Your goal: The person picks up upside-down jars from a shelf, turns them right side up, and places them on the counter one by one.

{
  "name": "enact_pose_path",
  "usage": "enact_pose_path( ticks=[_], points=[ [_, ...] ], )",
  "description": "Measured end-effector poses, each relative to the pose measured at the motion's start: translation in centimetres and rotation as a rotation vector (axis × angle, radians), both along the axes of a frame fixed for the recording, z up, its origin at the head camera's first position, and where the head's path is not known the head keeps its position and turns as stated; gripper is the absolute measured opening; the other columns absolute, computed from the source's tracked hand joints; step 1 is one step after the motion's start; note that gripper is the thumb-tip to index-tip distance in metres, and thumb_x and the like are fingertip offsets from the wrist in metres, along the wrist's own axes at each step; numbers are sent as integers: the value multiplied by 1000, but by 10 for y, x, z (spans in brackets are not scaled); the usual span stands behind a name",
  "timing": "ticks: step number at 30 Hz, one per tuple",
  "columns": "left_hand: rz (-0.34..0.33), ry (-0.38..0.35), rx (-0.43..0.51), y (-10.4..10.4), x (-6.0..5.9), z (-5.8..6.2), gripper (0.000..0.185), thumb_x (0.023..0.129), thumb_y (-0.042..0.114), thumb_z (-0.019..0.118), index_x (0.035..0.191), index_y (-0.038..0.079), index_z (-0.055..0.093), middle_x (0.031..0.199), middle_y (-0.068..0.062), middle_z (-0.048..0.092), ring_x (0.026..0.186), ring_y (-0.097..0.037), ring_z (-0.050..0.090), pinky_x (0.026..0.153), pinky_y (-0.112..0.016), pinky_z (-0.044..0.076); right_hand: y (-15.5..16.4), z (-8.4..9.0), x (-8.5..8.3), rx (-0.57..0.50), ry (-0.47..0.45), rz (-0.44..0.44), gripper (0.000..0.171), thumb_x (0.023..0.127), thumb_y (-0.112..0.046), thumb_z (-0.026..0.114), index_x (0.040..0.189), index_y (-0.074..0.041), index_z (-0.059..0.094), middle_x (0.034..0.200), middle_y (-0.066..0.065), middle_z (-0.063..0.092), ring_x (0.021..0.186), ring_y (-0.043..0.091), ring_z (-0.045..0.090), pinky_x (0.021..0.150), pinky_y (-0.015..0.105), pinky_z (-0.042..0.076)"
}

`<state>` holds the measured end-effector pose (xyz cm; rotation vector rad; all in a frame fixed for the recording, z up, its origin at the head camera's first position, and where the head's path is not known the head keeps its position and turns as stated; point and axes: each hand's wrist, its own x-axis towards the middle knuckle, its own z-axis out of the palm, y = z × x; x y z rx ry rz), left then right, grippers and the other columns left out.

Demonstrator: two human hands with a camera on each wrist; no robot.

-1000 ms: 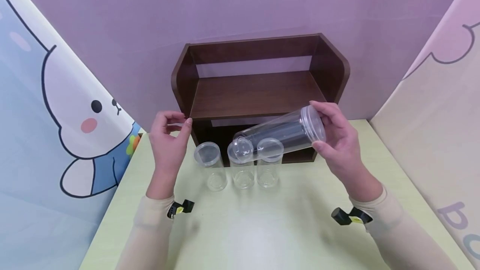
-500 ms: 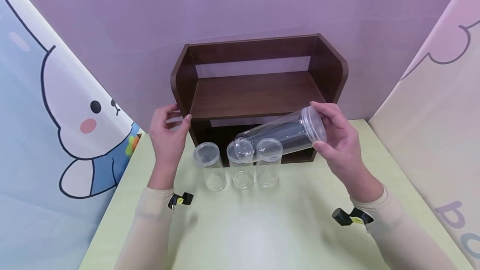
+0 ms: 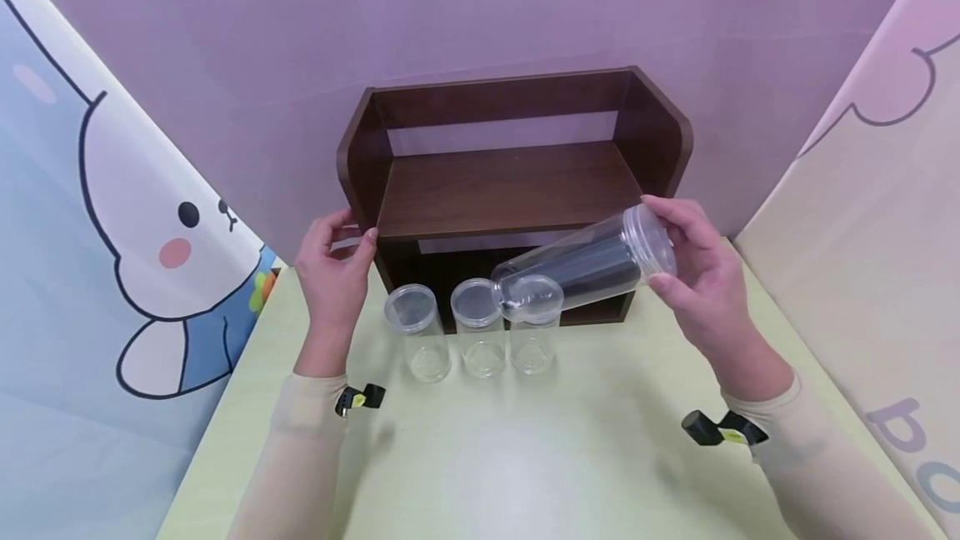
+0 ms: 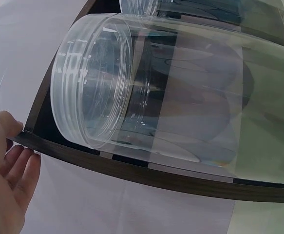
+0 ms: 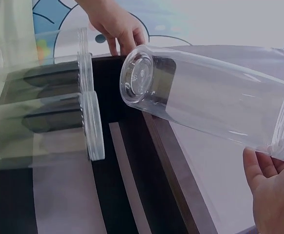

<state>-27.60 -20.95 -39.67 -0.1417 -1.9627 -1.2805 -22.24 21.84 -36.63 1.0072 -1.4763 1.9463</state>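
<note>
My right hand [image 3: 701,273] grasps a tall clear plastic jar [image 3: 581,265] by its lidded end, fingers and thumb curled round the screw lid. The jar lies tilted in the air, lid end up and to the right, its base lower and to the left, hanging just over the rightmost of three short clear jars [image 3: 472,332] and in front of the lower opening of the dark wooden shelf [image 3: 510,182]. In the right wrist view the tall jar's base [image 5: 141,75] points away from me toward the shelf's edge, and my fingertips [image 5: 258,168] show under the lid rim.

My left hand [image 3: 333,273] is at the shelf's left front corner, thumb tip touching the front edge of the middle board, the other fingers loosely curled beside the side panel. It holds nothing. The left wrist view shows my fingers [image 4: 15,170] relaxed against that dark board edge, with one of the short jars large and close to the camera.

The three short jars stand upright in a row on the pale green table [image 3: 540,457], just in front of the shelf, each with its clear lid on. The left one stands slightly apart from the other two. The shelf's upper board is bare wood, backed by a purple wall [image 3: 480,7].
</note>
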Motion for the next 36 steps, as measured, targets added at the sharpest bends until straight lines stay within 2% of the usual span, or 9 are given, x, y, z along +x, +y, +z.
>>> enact_pose_path(
  ticks=[5, 16, 24, 29, 36],
  points=[
    [-8, 3, 1, -1, 0, 1, 34, 100, 21, 86, 132, 13, 78, 123, 1, 75, 109, -15, 72, 92, -20, 60, 9, 3, 1, -15, -5, 0, 63, 83, 12, 75, 144, 17, 60, 134, 20, 63, 117, 29, 59, 97, 30, 51],
    [-9, 1, -13, -2, -2, -1, 35, 100, 19, 86, 132, 11, 77, 124, 0, 74, 109, -15, 73, 91, -19, 60, 46, 17, 4, -44, -11, -1, 58, 86, 12, 80, 140, 19, 62, 135, 22, 65, 118, 28, 61, 101, 28, 51],
    [12, -24, -30, -4, -2, -1, 36, 102, 24, 84, 133, 9, 75, 125, 0, 74, 110, -15, 73, 94, -24, 62, 68, 18, 5, 7, -29, -15, 57, 86, 19, 73, 141, 20, 60, 135, 23, 65, 117, 28, 61, 101, 27, 51],
    [13, -24, -36, -4, -2, -1, 36, 102, 24, 84, 133, 9, 75, 125, 0, 74, 109, -15, 73, 93, -21, 60, 76, 14, 4, 40, -42, -13, 56, 87, 21, 72, 142, 20, 60, 137, 23, 64, 120, 29, 60, 102, 27, 51],
    [10, -22, -29, -4, -3, -1, 34, 101, 23, 84, 132, 10, 76, 124, 0, 74, 108, -17, 74, 91, -20, 60, 80, 13, 3, 101, -60, -41, 61, 84, 27, 65, 144, 19, 60, 138, 23, 62, 121, 28, 59, 101, 26, 51]
  ],
)
